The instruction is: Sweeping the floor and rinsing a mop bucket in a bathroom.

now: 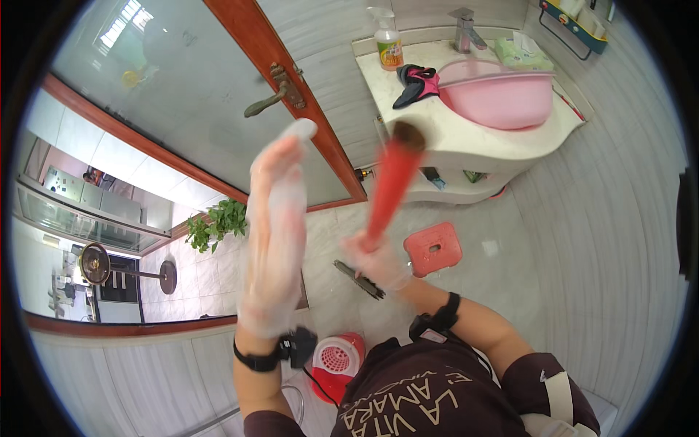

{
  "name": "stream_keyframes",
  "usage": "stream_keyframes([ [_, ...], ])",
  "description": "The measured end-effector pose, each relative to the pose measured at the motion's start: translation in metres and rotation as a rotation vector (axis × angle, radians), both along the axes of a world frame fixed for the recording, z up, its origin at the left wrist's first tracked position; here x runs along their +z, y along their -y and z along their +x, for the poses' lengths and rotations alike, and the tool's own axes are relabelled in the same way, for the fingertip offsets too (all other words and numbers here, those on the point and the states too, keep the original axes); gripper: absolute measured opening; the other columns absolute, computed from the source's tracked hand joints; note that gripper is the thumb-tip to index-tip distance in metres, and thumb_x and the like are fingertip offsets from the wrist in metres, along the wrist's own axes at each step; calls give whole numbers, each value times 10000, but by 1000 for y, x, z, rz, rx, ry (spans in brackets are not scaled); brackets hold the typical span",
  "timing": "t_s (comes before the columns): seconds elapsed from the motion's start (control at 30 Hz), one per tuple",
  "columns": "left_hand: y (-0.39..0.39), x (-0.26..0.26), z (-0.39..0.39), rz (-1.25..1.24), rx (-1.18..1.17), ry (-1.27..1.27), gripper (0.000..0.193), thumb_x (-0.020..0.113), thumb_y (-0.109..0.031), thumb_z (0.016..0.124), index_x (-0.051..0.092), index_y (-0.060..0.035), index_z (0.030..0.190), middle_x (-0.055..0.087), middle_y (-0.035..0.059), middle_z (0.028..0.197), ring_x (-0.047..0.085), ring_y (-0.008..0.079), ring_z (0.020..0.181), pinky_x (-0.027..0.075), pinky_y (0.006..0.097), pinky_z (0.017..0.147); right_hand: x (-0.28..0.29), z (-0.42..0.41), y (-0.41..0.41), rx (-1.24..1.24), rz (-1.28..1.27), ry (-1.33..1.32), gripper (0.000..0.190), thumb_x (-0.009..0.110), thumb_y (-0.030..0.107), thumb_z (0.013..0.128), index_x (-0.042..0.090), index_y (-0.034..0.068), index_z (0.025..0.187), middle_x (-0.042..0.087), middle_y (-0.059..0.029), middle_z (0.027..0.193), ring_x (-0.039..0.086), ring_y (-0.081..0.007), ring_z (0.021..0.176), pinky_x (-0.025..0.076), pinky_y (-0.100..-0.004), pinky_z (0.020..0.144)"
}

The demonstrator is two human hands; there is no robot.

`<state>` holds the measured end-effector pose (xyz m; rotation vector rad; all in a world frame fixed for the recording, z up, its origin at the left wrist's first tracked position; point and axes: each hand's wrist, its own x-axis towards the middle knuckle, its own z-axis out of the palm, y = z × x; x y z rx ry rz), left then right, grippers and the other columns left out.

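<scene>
My left hand (278,218), in a thin translucent plastic glove, is raised in front of the door with fingers extended, blurred and holding nothing visible. My right hand (379,259), gloved alike, is closed around a red pole (390,185). The pole's dark upper end points up towards the camera, blurred. Below this hand, a long dark-bristled brush head (359,279) rests on the tiled floor; its join to the pole is hidden behind the hand. A pink plastic stool (434,249) stands right of the brush head.
A red mop bucket (333,382) with a white wringer stands near my body. The wood-framed glass door (322,142) is at upper left. The white washstand (469,139) holds a pink basin (502,101), a spray bottle (389,46) and black-and-pink gloves (418,86). Beyond the doorway are a plant (218,224) and a fan (95,264).
</scene>
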<state>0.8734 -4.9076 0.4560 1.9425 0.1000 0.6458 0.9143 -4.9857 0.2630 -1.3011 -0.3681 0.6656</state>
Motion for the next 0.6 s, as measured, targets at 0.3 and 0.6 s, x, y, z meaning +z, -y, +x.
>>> stream_keyframes([
  [0.3,-207,-125,156,1145,669,-508,744,578,-377,697,268,8,1253,332,215,1253,254,315,1204,177,408,990,4,87,91,-261,342,-188,220,511,74,789,406,74,596,401,6,536,420,-94,505,355,-244,471],
  [0.6,-251,-122,200,1039,557,-540,486,524,-498,654,570,-65,870,598,139,851,532,270,884,323,363,819,37,75,135,-408,219,-2,178,460,81,800,396,107,636,380,8,519,379,-120,489,382,-308,579],
])
